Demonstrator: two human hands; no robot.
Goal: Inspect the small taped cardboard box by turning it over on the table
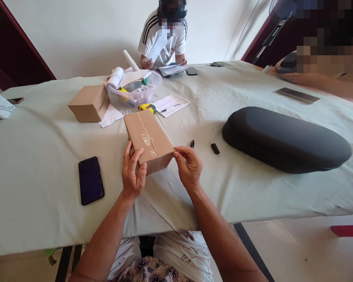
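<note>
Your left hand (133,172) is half curled on the near-left corner of the box (148,137), fingers on top, thumb at the near end; it has hold. Use it as the brace: light, even pressure, or the top may dent. Box is right in front of you on the surface (41,188), seam up; can't tell if its base sits fully flat. Your right hand (190,166) is nearly closed, finger and thumb pinched at the near-right corner. Fingertip force only there; I'd work along the edge, not across it, since board corners probably crush or tear easily. Steady the box before adding force.

Materials: second box (90,102) is the same plain brown card, squat block. Phone (91,180) is a flat, glossy dark slab. Tub (137,98) is translucent, lilac-tinted, rounded, loaded with odds and ends. Your box is matte brown, oblong, with shiny broken patches along the seam, looks like tape. Pen (192,144) is slim, black. Case (286,139) is smooth, dark, long, with rounded ends. Cloth on the surface is pale green and creased, so expect some slip.
</note>
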